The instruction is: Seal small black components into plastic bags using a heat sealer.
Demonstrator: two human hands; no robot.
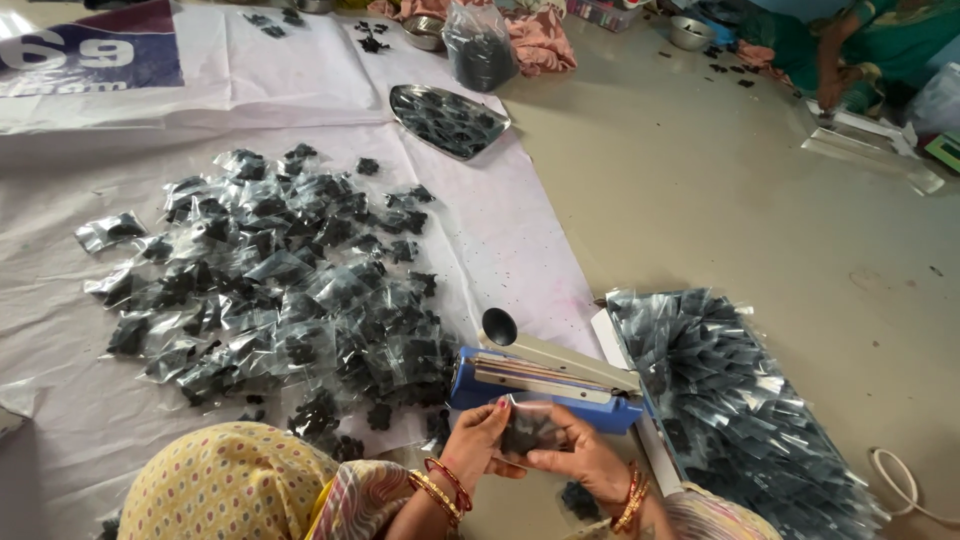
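Both hands were at the bottom centre of the frame, together on one small clear pouch with dark contents. The left hand pinched the pouch's left edge, fingers closed on it. The right hand gripped the right and lower side, thumb on top, also closed on it. The pouch sat just in front of the blue heat sealer, touching or nearly touching its front edge; I couldn't tell which. The sealer arm was raised slightly, black knob at its upper-left end.

Left and centre of the frame: a big loose heap of filled pouches spread on the white sheet. Right of the sealer, lower right: a dense pile of pouches in a clear bag, lying on the grey floor. Top centre: a metal tray with dark pieces, straddling the sheet edge. Behind it, a clear bag of dark material stood upright, with a small steel bowl just to its left. Upper right corner: another person in green sat on the floor, with a second steel bowl near them. A white cord curled at the lower right edge.
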